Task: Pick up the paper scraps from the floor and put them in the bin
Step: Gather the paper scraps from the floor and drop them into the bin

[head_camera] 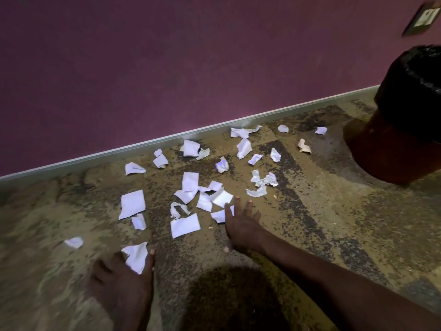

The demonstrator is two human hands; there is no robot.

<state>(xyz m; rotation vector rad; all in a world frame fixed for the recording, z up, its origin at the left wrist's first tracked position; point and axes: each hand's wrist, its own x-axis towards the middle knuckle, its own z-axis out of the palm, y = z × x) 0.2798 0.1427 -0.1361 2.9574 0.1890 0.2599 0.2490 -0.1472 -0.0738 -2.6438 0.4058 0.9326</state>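
- A person's two bare hands reach down over a speckled tan-and-dark floor (310, 211) strewn w/ white paper scraps (190, 181), which lie scattered from near the hands back to the pale skirting strip (214, 127) at the foot of a purple wall (143, 68).
- Left hand (124, 280), bottom left: fingers curled round one torn white scrap (137, 258), thumb side pressed against its edge; the piece sticks up out of the grip.
- Right hand (241, 225), centre: fingers straight and spread, nothing held, fingertips (237, 199) reaching in among the middle cluster. One small scrap (219, 215) lies just beside the hand's left edge, partly under it; can't tell if it's touched.
- Biggest flat pieces: a sheet (132, 203) left of centre and a rectangle (185, 225) just left of the right hand.
- Crumpled bits (262, 181) sit beyond the right hand, toward the bin; others lie close along the skirting.
- Bin (396, 149), far right: reddish-brown body, black liner (410, 75) over the rim, standing on the floor near the wall. Nearest scraps: a small white one (321, 130) and a beige one (303, 146), both just left of its base.
- Wall plate (424, 19), top right corner, blurred.
- Dark shadow (229, 295) on the floor btwn the two forearms.
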